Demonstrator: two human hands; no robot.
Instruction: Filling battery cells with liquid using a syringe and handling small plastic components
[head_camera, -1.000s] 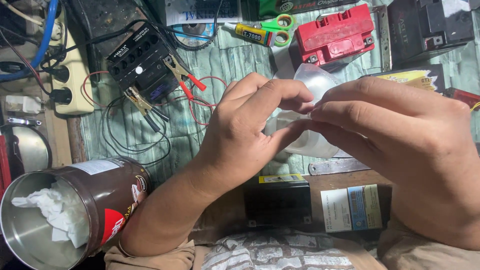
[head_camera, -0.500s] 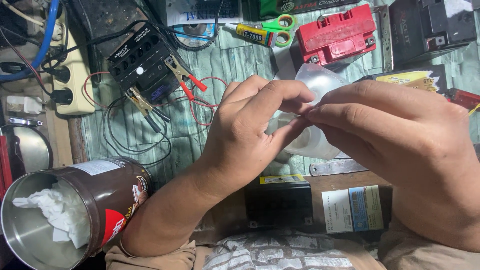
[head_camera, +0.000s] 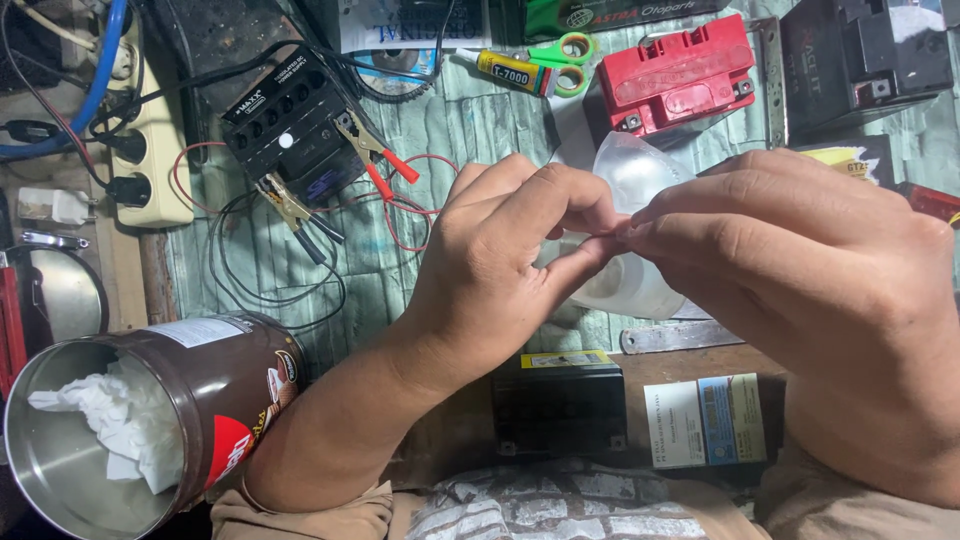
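Bare hands (head_camera: 500, 270), forearms; thin bracelet (head_camera: 252, 496) on left wrist.

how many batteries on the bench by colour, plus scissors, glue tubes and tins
red battery: 1
black batteries: 2
green scissors: 1
glue tube: 1
brown tin: 1
total: 6

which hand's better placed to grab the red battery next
Right, probably. The red battery sits up the bench just past the right hand, while the left hand is further off to the side. Both hands pinch something small in front of the translucent plastic container, so neither is free.
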